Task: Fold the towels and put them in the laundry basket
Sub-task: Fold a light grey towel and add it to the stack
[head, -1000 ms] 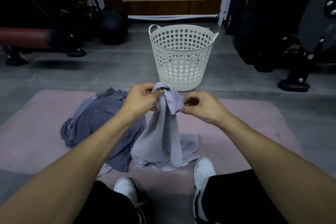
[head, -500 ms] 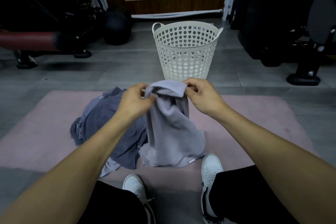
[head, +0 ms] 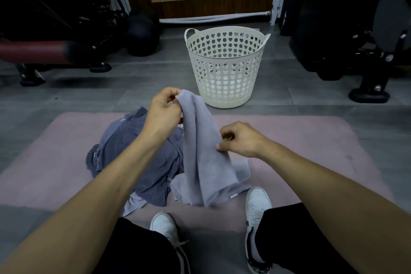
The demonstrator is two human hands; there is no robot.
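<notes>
- Shoes, white, rest on the pink mat at the near edge.
- Right hand pinches the towel partway down its side, fingers curled onto the cloth.
- Left hand holds the towel's top corner higher up, fingers clamped on it; the lower end trails on the mat.
- Pile of darker towels lies on the mat, just left.
- Basket stands upright on the grey floor beyond the mat.

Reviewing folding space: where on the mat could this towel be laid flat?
Bare pink mat shows right of the held light towel, from the right hand out to the mat's right edge, and left of the dark towel pile. The middle is crowded.
</notes>
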